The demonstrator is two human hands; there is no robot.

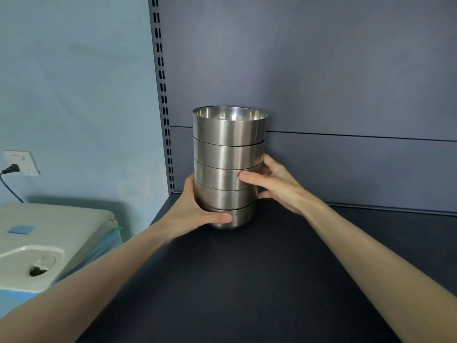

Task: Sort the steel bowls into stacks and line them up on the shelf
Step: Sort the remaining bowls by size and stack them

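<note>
Right now the left hand (197, 209) is wrapping round the bottom of the tall stack of five shiny round steel bowls (228, 154), with its thumb lying across the front of the lowest bowl. The stack is standing up straight at the far left end of the dark flat shelf (247, 280), close to the back. I cannot tell if its bottom is touching the shelf yet. The right hand (272, 184) is holding the stack on its right side, higher up. Its thumb is pressing on the middle bowl and its fingers are curling round the far side.

I think the person is setting this stack in its place. To do it well, both hands should be pressing evenly, so the bowls are not sliding apart. The low hand is doing the carrying and the high hand is stopping the top from tipping. The bowls are smooth and could slip, so a slow, gentle move is best. The stack should be sitting flat before the hands are letting go.

On the far left, a white wall socket (22, 162) is holding a black plug (11, 168). Below it a pale plastic box with a lid (61, 226) is sitting beside the shelf, well apart from the stack. A grey metal post with slots (162, 95) is running up just left of the bowls, so the left hand is working with little room there. Behind the stack the grey back panel (346, 70) is standing close, so the right fingers could bump it.
</note>
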